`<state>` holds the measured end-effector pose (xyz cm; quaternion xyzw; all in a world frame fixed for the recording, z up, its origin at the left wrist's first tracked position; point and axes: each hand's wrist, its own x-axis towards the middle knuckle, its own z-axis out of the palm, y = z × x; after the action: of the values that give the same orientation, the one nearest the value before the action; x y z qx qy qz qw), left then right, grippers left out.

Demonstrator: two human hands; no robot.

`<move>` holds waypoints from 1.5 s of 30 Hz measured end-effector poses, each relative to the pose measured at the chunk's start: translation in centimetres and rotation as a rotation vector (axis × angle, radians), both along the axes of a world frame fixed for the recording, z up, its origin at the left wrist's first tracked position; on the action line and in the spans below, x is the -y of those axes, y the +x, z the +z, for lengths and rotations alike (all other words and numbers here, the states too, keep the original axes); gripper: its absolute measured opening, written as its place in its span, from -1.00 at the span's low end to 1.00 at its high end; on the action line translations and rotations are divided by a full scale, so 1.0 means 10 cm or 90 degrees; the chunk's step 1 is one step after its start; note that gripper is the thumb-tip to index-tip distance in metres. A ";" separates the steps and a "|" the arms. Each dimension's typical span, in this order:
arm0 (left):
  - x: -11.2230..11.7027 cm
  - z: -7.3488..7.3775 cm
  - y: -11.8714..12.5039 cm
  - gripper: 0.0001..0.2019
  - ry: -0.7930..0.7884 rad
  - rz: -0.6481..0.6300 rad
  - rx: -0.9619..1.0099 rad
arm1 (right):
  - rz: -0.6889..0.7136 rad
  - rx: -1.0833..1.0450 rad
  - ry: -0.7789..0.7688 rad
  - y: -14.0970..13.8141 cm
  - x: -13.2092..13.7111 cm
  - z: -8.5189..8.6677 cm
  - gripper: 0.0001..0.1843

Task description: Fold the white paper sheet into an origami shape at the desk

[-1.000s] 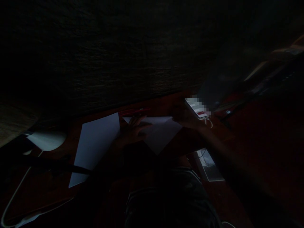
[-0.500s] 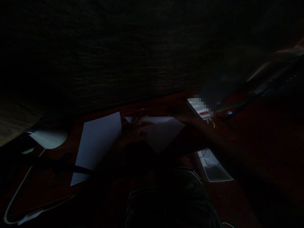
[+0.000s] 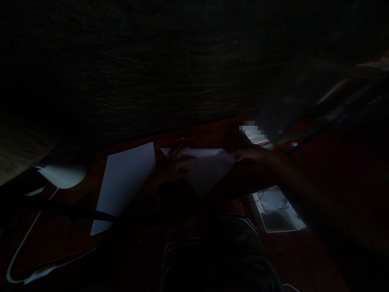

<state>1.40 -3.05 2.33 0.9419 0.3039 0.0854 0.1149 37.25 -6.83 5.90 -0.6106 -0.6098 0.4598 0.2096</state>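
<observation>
The scene is very dark. My left hand [image 3: 175, 164] lies flat, fingers spread, on a folded white sheet of paper [image 3: 209, 170] on a reddish-brown table [image 3: 212, 132]. My right hand [image 3: 251, 153] rests at the paper's right corner, just in front of a lit phone [image 3: 257, 136]. Its fingers are too dark to read. A second white sheet [image 3: 126, 182] lies to the left of my left hand.
A red pen [image 3: 174, 141] lies behind the papers. A pale rounded object [image 3: 62, 175] and a white cable [image 3: 18, 247] are at the left. A clear plastic packet [image 3: 278, 209] sits at the table's near right edge. A dark wall rises behind.
My right hand has drawn back from beside the phone to the right corner of the folded paper. My left hand has stayed on the paper.
</observation>
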 end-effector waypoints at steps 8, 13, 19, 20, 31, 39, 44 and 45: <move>0.01 0.02 0.01 -0.41 -0.006 0.000 -0.004 | 0.125 -0.138 -0.049 0.16 0.25 0.10 -0.40; 0.00 0.01 0.00 -0.41 -0.007 -0.006 0.006 | 0.159 -0.023 0.220 0.14 0.23 -0.04 -0.61; 0.00 0.02 0.00 -0.46 -0.001 -0.005 -0.003 | 0.101 0.068 0.429 -0.03 0.01 -0.16 -0.88; 0.00 0.03 0.00 -0.46 0.000 -0.002 -0.011 | 0.082 0.051 0.439 -0.06 -0.04 -0.17 -0.87; -0.04 -0.06 0.00 -0.33 -0.003 0.034 -0.077 | -0.008 0.052 0.254 -0.40 -0.29 -0.18 -0.83; -0.04 -0.09 0.02 -0.10 -0.018 0.053 -0.020 | -0.029 0.196 0.349 -0.52 -0.28 -0.34 -0.50; 0.01 -0.01 0.00 -0.27 -0.014 0.032 -0.030 | 0.040 0.355 0.548 -0.61 -0.12 -0.34 -0.63; 0.01 0.00 0.00 -0.34 -0.012 0.018 -0.036 | 0.080 0.382 0.559 -0.62 -0.08 -0.32 -0.64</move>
<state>1.41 -3.15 2.37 0.9385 0.3208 0.0576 0.1140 31.05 -6.01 2.71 -0.5324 -0.8132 -0.0213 0.2339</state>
